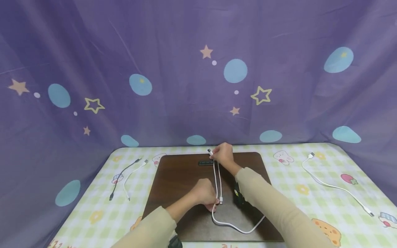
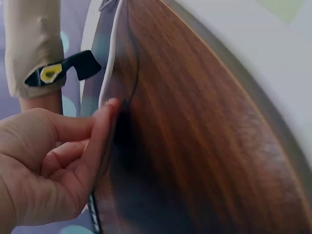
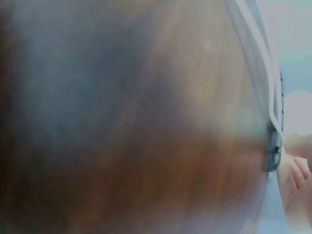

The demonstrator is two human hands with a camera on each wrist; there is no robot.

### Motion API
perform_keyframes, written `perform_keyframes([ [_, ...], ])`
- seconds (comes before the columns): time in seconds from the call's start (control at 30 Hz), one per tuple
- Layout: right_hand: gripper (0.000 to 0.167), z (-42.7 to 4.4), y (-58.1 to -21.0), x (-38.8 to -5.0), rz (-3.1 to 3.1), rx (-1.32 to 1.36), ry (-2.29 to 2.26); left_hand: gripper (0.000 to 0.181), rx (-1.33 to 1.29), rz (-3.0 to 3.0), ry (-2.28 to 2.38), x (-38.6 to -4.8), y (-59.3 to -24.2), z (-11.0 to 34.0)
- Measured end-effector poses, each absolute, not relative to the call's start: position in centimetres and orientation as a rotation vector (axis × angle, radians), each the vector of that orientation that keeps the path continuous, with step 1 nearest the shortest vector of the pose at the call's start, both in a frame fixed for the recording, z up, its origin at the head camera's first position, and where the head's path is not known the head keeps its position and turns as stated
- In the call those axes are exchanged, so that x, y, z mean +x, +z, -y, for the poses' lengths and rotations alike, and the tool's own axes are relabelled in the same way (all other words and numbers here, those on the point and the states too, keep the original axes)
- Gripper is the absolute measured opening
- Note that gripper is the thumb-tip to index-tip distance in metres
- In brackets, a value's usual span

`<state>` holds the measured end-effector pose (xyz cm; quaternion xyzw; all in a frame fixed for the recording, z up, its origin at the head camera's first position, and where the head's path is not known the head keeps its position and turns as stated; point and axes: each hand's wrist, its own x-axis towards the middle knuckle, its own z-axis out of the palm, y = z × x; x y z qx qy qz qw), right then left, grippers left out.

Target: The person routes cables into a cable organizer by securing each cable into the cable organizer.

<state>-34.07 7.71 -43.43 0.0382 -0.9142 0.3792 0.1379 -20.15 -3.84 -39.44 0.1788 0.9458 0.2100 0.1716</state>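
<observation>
A white USB cable [image 1: 233, 225] runs in a doubled length up the dark brown board and loops out at the near side. My right hand [image 1: 224, 153] pinches it at the far end, where a USB plug [image 1: 210, 152] sticks out past the fingers. Lower down, my left hand [image 1: 205, 193] pinches the cable between thumb and finger, as the left wrist view shows on the hand [image 2: 58, 161]. Beside those fingertips lies the cable's smaller plug [image 1: 221, 200]. A black slotted strip [image 1: 205, 163] sits on the board just left of the right hand.
The brown board [image 1: 176, 172] lies on a green-checked tablecloth [image 1: 288, 179]. To its left are a dark short cable [image 1: 120, 175] and a white short cable [image 1: 128, 176]. Another white cable [image 1: 333, 186] lies to the right. A purple curtain [image 1: 186, 120] hangs behind.
</observation>
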Motion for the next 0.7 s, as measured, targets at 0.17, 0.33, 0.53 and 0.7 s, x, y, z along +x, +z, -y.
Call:
perform_keyframes([
  [0.17,0.016,-7.9,-43.3,-34.0,2.673,0.076,1.137,0.009,0.042,-2.299,1.268,-19.9,-40.5,4.8],
  [0.33,0.017,-7.8,-42.5,-33.8,2.756,-0.006,1.151,0.013,-0.096,-2.230,1.287,-19.6,-41.0,4.6],
  [0.53,0.019,-8.2,-41.8,-34.0,2.865,-0.115,1.172,0.016,-0.142,-2.217,1.261,-19.3,-41.4,4.2],
  [0.7,0.019,-8.7,-41.5,-34.4,2.854,-0.145,1.318,0.017,-0.123,-2.222,1.237,-19.2,-41.4,4.2],
])
